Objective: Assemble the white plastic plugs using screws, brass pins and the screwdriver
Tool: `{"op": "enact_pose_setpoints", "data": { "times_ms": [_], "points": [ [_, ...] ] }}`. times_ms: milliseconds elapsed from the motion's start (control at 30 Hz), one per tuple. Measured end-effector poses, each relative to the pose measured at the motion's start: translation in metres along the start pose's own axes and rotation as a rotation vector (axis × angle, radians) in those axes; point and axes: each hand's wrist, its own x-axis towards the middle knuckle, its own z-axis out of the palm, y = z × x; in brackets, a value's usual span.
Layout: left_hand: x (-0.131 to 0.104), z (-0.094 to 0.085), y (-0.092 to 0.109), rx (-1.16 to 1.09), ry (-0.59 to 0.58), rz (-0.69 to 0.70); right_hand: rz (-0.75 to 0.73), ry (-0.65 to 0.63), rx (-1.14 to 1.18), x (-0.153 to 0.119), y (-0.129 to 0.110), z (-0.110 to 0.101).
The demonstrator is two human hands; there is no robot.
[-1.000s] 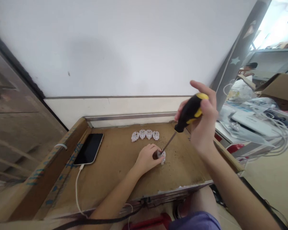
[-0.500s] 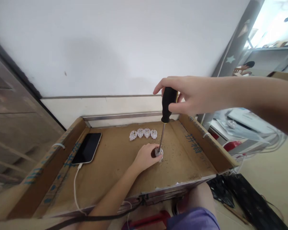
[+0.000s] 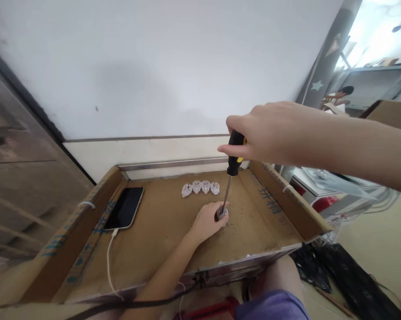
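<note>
My right hand (image 3: 250, 135) is closed round the black and yellow handle of a screwdriver (image 3: 233, 153), which stands nearly upright. Its tip meets a small clear plastic piece (image 3: 223, 214) on the cardboard. With thumb and fingers, my left hand (image 3: 208, 222) grips that piece from the left. Behind it, several similar clear plastic pieces with metal pins (image 3: 205, 186) lie in a row. What the screwdriver tip sits in is too small to make out.
The cardboard tray (image 3: 160, 231) has raised sides, with a metal strip at the back against a white wall (image 3: 173, 71). A phone (image 3: 125, 207) with a white cable (image 3: 109, 262) lies at left. Dark specks dot the cardboard near the piece. Another person (image 3: 342, 94) sits far off at right.
My right hand has turned on the screwdriver handle, its fingers now wrapped closer with the thumb pointing left. The left hand still holds the plastic piece. The whole view has shifted slightly.
</note>
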Motion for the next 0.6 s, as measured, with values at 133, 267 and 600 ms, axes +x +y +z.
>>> {"op": "enact_pose_setpoints", "data": {
  "times_ms": [133,267,600],
  "points": [
    [0.0013,0.002,-0.0013,-0.025,-0.01,-0.029,-0.089,-0.162,0.243,0.0024,0.0054,-0.0019],
    [0.0031,0.002,0.0001,-0.006,0.002,-0.05,-0.066,-0.158,0.206,0.0038,0.0022,-0.0033],
    [0.0041,0.0018,0.0019,0.015,0.001,-0.06,-0.083,-0.151,0.259,0.0053,0.0073,-0.0025]
  ]
}}
